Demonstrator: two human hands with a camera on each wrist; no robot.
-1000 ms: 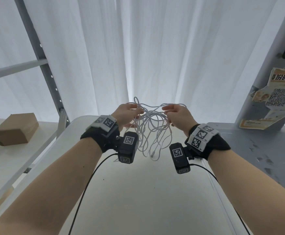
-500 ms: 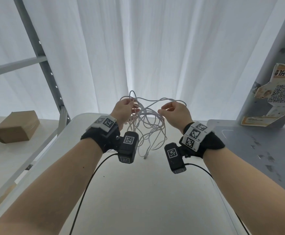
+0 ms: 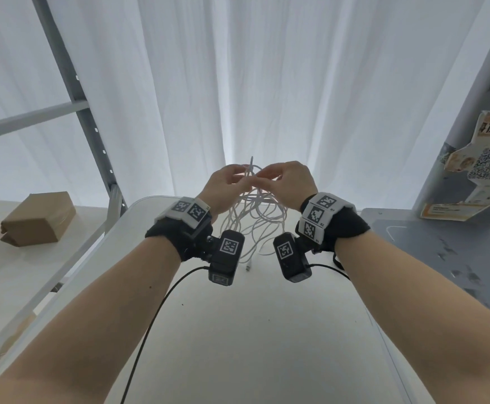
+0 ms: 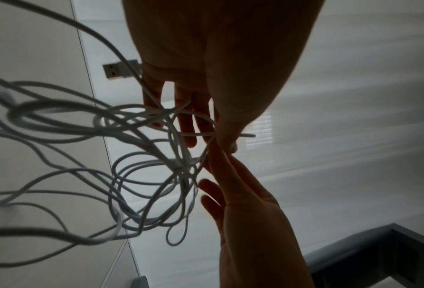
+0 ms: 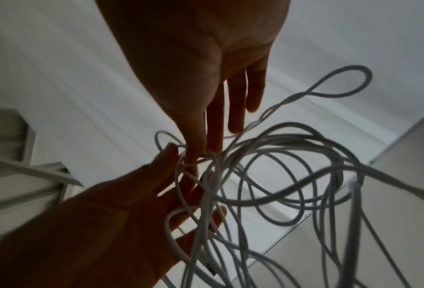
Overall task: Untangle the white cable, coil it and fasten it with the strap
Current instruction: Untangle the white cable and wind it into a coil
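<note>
Cable is held up off the surface, pinched at its top by both grips: left hand and right hand sit fingertip to fingertip on one crossing, each clamped on a strand, other fingers loose. Everything else hangs straight below the grips as a mess of loops, long axis vertical, with a plug at the bottom and a USB plug just beside the left palm. Judgement: neither hand is nearer, so the next pull goes sideways from this pinch; strap not seen.
</note>
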